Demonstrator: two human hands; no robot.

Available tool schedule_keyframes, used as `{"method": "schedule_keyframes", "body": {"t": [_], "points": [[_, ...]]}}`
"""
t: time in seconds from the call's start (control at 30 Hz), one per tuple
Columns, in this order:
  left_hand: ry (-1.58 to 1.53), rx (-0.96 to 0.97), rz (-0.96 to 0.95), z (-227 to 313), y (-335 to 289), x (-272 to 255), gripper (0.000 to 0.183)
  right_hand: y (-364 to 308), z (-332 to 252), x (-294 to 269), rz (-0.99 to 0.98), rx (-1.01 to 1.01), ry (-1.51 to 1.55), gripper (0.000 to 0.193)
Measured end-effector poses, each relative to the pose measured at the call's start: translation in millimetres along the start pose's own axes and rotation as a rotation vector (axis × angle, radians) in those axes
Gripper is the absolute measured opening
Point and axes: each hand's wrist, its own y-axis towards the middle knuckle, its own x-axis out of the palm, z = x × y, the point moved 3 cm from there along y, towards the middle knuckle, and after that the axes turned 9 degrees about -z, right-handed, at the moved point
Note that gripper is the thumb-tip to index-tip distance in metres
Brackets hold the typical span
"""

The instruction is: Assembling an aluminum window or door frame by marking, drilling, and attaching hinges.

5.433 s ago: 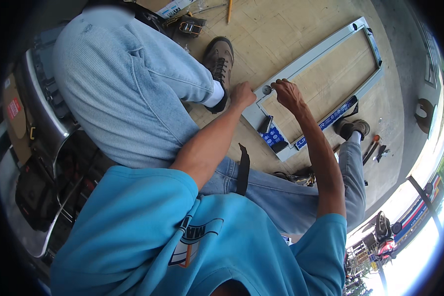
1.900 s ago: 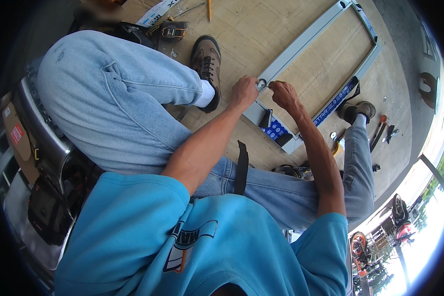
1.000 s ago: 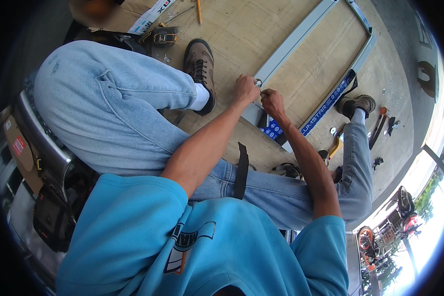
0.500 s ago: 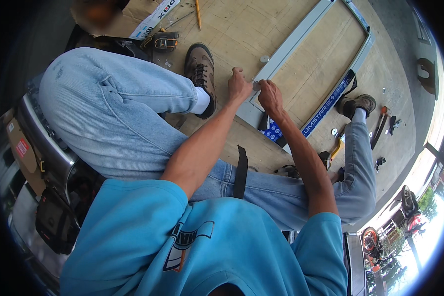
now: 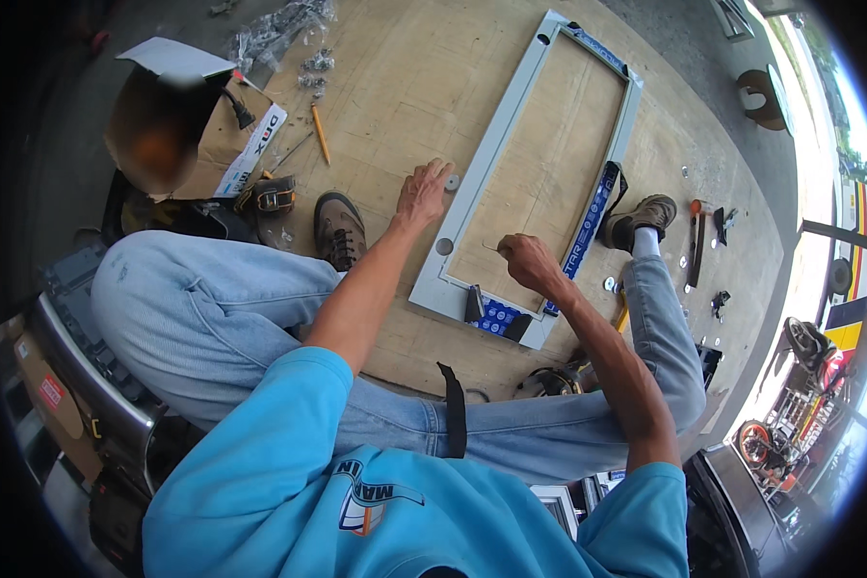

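Note:
A long light-grey metal frame (image 5: 472,159) lies on the board, with blue printed film on parts of it. Dark round holes show in its left side, and one hole (image 5: 444,247) is near the close corner. Just left of this side, my left hand (image 5: 424,196) reaches down with fingers bent beside a small round grey disc (image 5: 452,182). Its fingers look loose, with nothing visible in them. Over the frame's opening, my right hand (image 5: 530,262) pinches a small thin piece (image 5: 491,248), too small to name.
At the left stand an open cardboard box (image 5: 212,159) and a tape measure (image 5: 275,195). A pencil (image 5: 321,135) and clear plastic wrap (image 5: 279,34) lie farther back. My shoes (image 5: 339,231) flank the frame. An orange-ended tool (image 5: 696,241) and small parts lie at right.
My hands were together at the frame's near left corner. Now they are apart: the left by the disc, the right over the opening. The whole view has shifted, showing more of the frame.

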Motion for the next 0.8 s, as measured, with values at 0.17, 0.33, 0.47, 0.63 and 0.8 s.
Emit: {"method": "schedule_keyframes", "body": {"t": [0.17, 0.33, 0.47, 0.63, 0.8], "points": [[0.115, 0.179, -0.214, 0.3, 17.2, -2.9, 0.070, -104.1, -23.6, -83.7, -0.086, 0.115, -0.056, 0.020], [0.089, 0.315, -0.159, 22.3, 24.0, -11.2, 0.089, -177.9, -15.4, -71.3, 0.047, 0.203, 0.215, 0.017], [0.215, 0.322, -0.291, 8.4, 31.8, 3.1, 0.088, -168.6, -17.4, -63.6, 0.024, 0.214, 0.158, 0.023], [0.297, 0.066, -0.224, 6.8, 46.4, -22.8, 0.088, -168.1, 0.3, -59.6, 0.040, 0.199, -0.006, 0.018], [-0.017, 0.559, -0.345, 202.5, 86.2, -53.6, 0.104, -168.1, -9.6, -46.8, 0.079, 0.081, -0.023, 0.011]]}}
